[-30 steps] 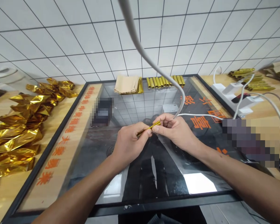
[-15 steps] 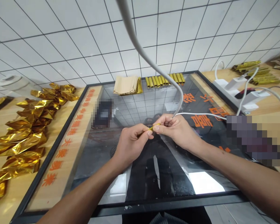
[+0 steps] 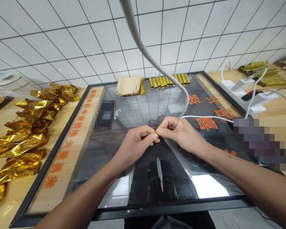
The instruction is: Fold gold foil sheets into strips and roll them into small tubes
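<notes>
My left hand (image 3: 135,143) and my right hand (image 3: 178,132) meet above the middle of a glass-topped framed board (image 3: 62,133). Both pinch a thin rolled strip of gold foil (image 3: 157,131); only a short bit of it shows between the fingertips. The fingers of each hand are curled closed on it. A grey cable (image 3: 145,51) hangs down from above and passes just behind my right hand.
A heap of gold foil pouches (image 3: 26,127) lies on the wooden table at the left. Brown paper sheets (image 3: 130,86) and a row of gold rolled tubes (image 3: 169,81) sit at the board's far edge. White power strips and chargers (image 3: 243,89) with cables and more gold packs (image 3: 262,73) are at the right.
The gold strip showed as a long stick between my hands a second ago; now my fingertips have closed together and only a short piece is visible. The camera shifted slightly.
</notes>
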A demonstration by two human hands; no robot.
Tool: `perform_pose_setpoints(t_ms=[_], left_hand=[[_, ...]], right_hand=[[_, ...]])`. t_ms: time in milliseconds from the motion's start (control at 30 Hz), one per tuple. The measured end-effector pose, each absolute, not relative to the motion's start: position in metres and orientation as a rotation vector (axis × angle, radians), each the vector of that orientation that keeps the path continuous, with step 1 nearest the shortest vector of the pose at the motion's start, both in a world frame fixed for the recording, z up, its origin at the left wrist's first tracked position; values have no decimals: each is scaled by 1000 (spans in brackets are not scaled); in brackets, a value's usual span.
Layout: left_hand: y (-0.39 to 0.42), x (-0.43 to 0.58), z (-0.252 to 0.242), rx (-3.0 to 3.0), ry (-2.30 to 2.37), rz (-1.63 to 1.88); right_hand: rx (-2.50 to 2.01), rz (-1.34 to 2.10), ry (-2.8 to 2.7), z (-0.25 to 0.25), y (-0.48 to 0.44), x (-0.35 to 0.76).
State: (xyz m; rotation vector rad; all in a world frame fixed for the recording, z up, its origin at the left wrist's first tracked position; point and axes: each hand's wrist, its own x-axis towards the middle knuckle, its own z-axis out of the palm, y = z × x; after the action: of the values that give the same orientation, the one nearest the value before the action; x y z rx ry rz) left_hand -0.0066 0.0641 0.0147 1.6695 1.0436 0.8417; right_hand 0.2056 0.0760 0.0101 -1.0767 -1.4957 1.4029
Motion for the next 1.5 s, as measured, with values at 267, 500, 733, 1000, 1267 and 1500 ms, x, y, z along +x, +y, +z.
perform_pose_setpoints(t_ms=[267,500,733,1000,1267,1500], left_hand=[[64,-7,5,1587,954,930],[62,-4,9,1552,1019,934],[57,1,10,1628,1070,882],[54,-4,14,1757,1106,1004],[54,-9,16,2199,1243,1113],[51,-9,18,2334,1304,1016]], right_hand=[[-1005,1491,-1445,13,76,205],[-991,1511,-1457,12,79,206],[-1059,1364,-1504,13,77,205],[-904,1554,-1392,9,75,199],[-930,1411,-1546,12,71,195],[-945,1251,-1601,16,68,196]])
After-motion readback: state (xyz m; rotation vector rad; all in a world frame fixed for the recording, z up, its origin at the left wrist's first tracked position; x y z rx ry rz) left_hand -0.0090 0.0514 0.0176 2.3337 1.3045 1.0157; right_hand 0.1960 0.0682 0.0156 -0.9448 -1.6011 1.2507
